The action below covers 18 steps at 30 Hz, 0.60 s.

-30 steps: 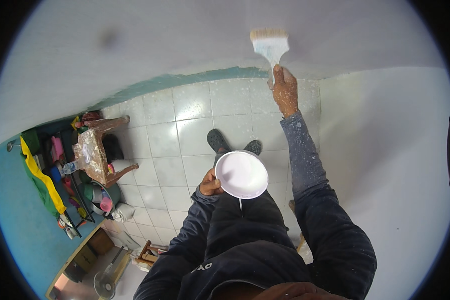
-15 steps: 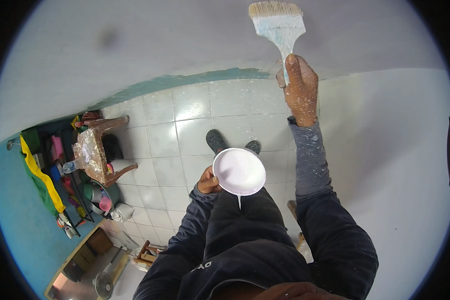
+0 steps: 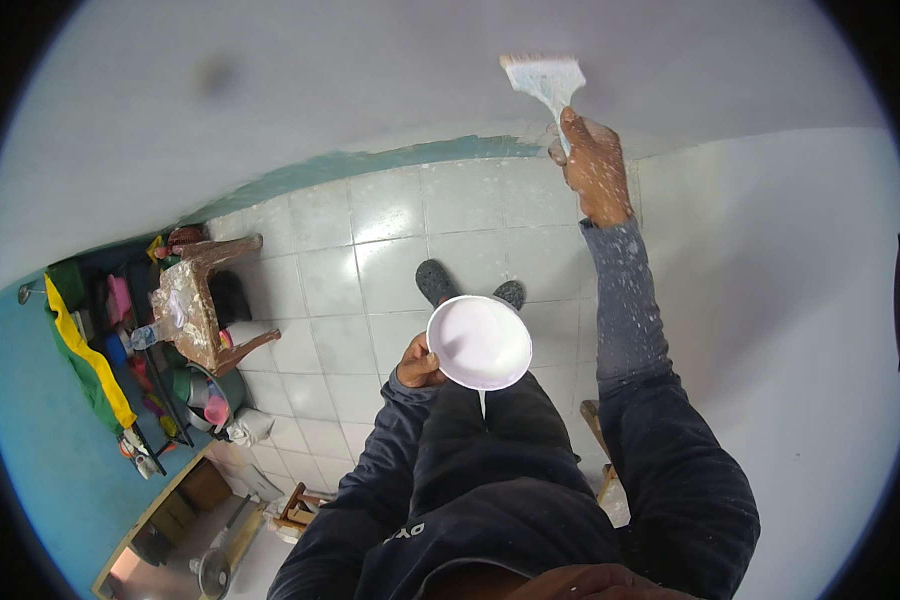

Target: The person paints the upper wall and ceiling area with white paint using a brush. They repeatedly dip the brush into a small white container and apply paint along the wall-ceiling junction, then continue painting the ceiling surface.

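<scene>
At far left, a paint-spattered stool point(image 3: 185, 305) stands on the tiled floor point(image 3: 390, 270). Right of it, the person's left hand point(image 3: 420, 363) is clamped on the left edge of a round white bowl point(image 3: 485, 386), thumb at the rim; the bowl, holding pale paint point(image 3: 492, 342), lies in front of the legs. Farther right and well beyond the bowl, a broad brush point(image 3: 547, 82) is set before the wall point(image 3: 370, 90), above its teal strip point(image 3: 410, 152). Its long axis runs away from the person, leaning slightly left, bristles at the far end; whether their tips touch the wall cannot be told. The right hand point(image 3: 596, 165), closed round the handle's near end, is the nearer hand to that surface. At far right rises a pale side wall point(image 3: 770, 300).
</scene>
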{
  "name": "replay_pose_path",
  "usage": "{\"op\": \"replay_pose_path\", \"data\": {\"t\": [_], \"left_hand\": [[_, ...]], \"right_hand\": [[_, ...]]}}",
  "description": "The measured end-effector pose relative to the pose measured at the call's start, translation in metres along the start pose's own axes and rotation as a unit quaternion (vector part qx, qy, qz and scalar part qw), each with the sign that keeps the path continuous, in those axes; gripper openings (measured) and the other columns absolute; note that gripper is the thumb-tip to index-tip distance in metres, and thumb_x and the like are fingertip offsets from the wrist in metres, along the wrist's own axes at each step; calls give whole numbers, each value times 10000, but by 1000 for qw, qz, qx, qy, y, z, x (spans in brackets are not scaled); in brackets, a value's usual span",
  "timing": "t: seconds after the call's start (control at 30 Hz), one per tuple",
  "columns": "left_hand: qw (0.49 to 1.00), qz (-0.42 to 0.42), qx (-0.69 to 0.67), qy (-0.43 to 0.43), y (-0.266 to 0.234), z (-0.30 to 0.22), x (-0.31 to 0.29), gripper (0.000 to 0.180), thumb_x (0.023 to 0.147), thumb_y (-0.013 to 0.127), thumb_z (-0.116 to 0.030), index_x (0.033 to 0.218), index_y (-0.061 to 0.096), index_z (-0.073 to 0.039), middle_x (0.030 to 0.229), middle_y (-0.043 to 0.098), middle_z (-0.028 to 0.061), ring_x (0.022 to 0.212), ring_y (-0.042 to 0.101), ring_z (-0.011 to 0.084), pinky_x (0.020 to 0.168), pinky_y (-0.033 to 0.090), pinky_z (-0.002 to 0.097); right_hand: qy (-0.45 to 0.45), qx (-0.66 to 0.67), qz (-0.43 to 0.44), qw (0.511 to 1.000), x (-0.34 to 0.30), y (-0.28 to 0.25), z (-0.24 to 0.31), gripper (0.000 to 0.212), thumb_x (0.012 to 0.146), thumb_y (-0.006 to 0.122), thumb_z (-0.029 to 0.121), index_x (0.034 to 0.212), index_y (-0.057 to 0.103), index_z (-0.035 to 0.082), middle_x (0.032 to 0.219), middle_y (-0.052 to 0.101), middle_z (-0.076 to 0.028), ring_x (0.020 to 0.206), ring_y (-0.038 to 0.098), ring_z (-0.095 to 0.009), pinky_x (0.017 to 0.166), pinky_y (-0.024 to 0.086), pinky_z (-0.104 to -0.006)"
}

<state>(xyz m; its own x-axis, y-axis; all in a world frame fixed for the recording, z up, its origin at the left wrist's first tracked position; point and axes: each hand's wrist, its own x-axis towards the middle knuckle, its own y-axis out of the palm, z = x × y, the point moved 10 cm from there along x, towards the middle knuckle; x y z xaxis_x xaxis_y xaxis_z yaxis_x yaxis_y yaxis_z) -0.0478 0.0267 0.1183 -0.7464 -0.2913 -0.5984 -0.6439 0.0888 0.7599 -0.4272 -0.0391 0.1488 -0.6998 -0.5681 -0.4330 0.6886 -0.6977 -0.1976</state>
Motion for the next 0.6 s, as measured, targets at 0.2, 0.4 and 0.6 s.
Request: {"op": "replay_pose_path", "data": {"t": [0.2,0.4,0.6], "left_hand": [[1000,-14,-1,-4,3,0,-2,565,837,753,-231,1260,554,88,1172,659,190,1082,648,292,980,490,405],[1000,2,0,9,2,-1,-1,490,836,756,-235,1172,604,87,1083,690,167,987,678,269,908,523,381],[1000,-19,16,11,-9,3,-3,500,837,753,-224,1194,592,86,1091,685,171,986,676,267,911,522,377]], "right_hand": [[-177,44,-31,983,-38,-6,101,527,996,502,548,979,642,40,620,486,24,520,396,-45,461,309,-202],[-170,-34,-66,983,4,11,23,516,1008,493,529,923,624,38,656,482,14,571,405,-74,514,341,-234],[16,-100,-8,995,23,25,-97,545,1011,493,518,873,631,10,682,510,-2,598,433,-81,521,358,-244]]}}
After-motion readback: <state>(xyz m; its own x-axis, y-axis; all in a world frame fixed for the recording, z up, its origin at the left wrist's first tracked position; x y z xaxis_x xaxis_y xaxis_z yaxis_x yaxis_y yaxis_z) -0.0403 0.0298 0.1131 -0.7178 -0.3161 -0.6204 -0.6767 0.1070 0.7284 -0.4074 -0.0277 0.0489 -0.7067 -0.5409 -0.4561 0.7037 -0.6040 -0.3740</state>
